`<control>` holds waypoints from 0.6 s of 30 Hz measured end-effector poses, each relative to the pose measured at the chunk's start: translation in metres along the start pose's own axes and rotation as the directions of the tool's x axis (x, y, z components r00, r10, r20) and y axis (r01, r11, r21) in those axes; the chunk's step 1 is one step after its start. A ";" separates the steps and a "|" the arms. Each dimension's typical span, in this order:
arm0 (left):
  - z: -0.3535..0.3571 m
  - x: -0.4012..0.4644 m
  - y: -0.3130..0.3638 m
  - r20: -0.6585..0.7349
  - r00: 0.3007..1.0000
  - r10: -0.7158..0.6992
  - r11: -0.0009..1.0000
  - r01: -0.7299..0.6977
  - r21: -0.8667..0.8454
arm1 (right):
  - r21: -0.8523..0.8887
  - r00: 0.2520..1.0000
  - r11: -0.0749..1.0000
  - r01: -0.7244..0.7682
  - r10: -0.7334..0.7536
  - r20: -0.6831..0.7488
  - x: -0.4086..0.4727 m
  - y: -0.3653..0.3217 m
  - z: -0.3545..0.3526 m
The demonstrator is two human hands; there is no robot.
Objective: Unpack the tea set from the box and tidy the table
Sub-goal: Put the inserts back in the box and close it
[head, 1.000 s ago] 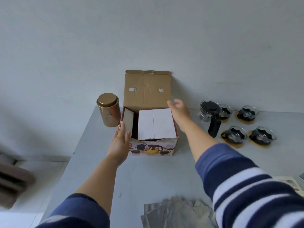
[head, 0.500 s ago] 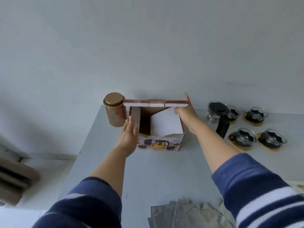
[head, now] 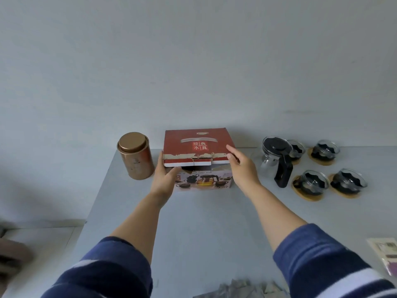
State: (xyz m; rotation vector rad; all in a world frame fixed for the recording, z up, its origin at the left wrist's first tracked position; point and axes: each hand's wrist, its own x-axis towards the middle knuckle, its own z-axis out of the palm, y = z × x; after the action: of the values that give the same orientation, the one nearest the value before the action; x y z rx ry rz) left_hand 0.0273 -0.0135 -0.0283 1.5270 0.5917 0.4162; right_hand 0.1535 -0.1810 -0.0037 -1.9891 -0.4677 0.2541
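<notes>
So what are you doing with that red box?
A person is closing the box: the left hand steadies its side and the right hand rests at the red lid's edge, which is almost down. The glass teapot and four cups already stand on the table; a copper tin sits left.

box (head: 196, 147) interior: hidden by lid | foil packets (head: 240, 290): cut off, blurred

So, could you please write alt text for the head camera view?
Two bare hands, left hand and right hand, fold the red lid down on a cardboard tea-set box on a grey table. A copper tin stands left; a glass teapot and four cups sit right.
</notes>
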 end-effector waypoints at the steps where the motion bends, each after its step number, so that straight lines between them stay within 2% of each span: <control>1: 0.000 0.002 -0.002 -0.003 1.000 0.003 1.000 -0.003 0.000 | 0.003 1.000 1.000 0.001 -0.001 -0.013 0.005 0.000 0.002; 7: 0.000 0.022 0.001 -0.091 0.995 -0.036 0.998 0.040 0.038 | -0.035 0.999 0.999 0.010 -0.011 -0.038 0.022 0.005 0.009; 11: 0.004 0.030 0.000 -0.085 0.994 -0.061 0.998 0.063 0.020 | -0.082 0.998 0.997 0.012 -0.016 -0.059 0.025 0.010 0.015; 15: 0.006 0.039 -0.003 -0.081 0.988 -0.128 0.991 0.125 -0.036 | -0.038 0.999 0.999 0.006 -0.008 -0.054 0.026 0.013 0.016; 18: 0.008 0.044 -0.009 -0.159 0.976 -0.148 0.989 0.146 -0.021 | 0.006 0.998 1.000 -0.029 0.029 -0.051 0.028 0.019 0.018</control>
State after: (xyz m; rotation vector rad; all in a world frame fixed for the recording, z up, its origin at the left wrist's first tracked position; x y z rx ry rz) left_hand 0.0657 0.0061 -0.0419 1.4390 0.8222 0.4292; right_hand 0.1758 -0.1618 -0.0282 -1.9936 -0.4054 0.2213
